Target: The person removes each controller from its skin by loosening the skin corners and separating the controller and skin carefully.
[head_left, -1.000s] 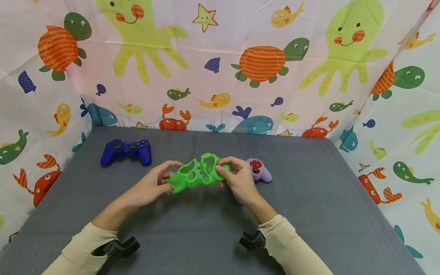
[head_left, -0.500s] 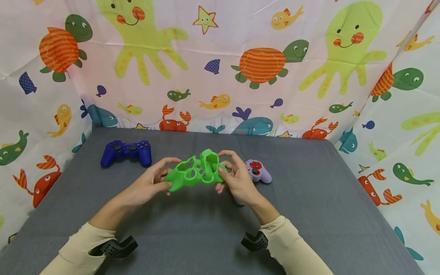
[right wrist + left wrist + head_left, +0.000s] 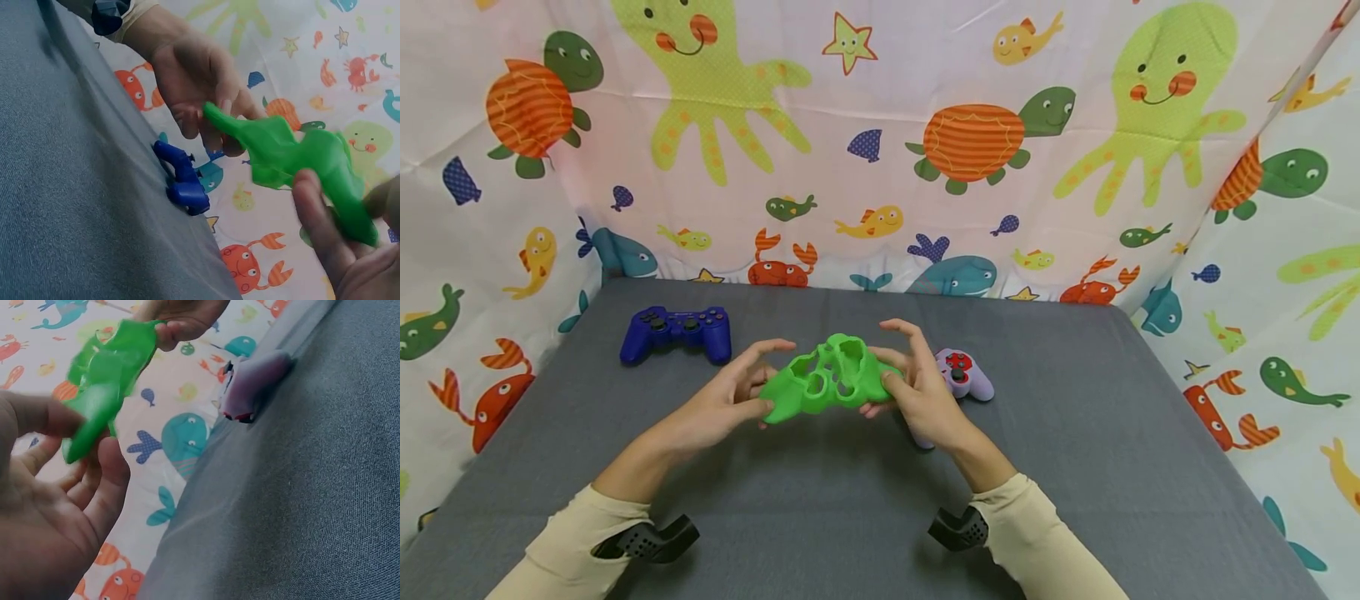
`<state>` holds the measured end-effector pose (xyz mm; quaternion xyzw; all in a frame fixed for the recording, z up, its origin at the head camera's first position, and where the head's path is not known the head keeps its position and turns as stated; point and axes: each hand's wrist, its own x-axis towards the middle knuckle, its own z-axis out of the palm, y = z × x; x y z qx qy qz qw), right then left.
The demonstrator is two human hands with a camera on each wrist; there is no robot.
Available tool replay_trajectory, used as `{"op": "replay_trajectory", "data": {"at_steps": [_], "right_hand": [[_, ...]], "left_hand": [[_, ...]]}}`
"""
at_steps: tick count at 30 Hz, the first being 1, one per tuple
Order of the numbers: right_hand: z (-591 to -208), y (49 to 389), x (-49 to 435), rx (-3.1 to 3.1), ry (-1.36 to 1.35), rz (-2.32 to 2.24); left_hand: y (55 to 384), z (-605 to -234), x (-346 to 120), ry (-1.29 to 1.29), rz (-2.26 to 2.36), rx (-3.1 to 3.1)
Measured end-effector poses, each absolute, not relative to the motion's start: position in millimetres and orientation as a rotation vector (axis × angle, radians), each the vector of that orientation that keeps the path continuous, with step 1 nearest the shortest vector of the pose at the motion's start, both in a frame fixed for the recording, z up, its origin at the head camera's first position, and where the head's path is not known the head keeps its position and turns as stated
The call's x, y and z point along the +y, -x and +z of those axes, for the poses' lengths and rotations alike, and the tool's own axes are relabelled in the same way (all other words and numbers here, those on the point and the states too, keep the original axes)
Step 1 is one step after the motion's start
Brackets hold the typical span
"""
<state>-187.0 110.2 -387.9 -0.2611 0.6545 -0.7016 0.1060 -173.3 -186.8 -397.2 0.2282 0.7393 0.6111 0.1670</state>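
Note:
A bright green silicone controller cover (image 3: 816, 385), with cut-out openings for sticks and buttons, is held up above the grey table between both hands. My left hand (image 3: 724, 400) pinches its left grip end between thumb and fingers, as the left wrist view also shows on the cover (image 3: 103, 400). At the other end, my right hand (image 3: 921, 392) pinches the right grip, its index finger raised off the cover. Through the openings no controller shows inside. Behind the right hand lies a lilac game controller (image 3: 973, 382) with red buttons, partly hidden by that hand.
A blue game controller (image 3: 676, 330) lies at the back left of the grey cloth-covered table (image 3: 820, 517). A curtain printed with sea animals (image 3: 865, 167) stands behind and along both sides. Black cameras (image 3: 958, 529) are strapped at both wrists.
The right end of the green cover tipped up and then back down, its openings changing shape. The right index finger has lifted off it. Left hand barely moved; both controllers stay put.

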Motion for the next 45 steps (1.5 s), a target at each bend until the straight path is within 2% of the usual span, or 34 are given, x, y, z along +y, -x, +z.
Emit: {"op": "replay_trajectory", "data": {"at_steps": [6, 16, 22, 45], "right_hand": [[-387.9, 187.1, 109.2, 1.925, 0.796, -2.095], [-385.7, 187.2, 111.7, 1.974, 0.817, -2.069], [-383.1, 187.9, 113.2, 1.995, 0.836, -2.080], [-387.8, 190.7, 117.1, 2.291, 1.022, -1.909]], "left_hand": [[171.9, -397.0, -189.6, -0.691, 1.764, 1.968], [172.7, -400.5, -178.8, -0.522, 1.813, 2.073], [173.8, -399.5, -179.3, -0.578, 1.942, 2.013], [170.5, -387.2, -191.7, -0.702, 1.724, 2.209]]}}
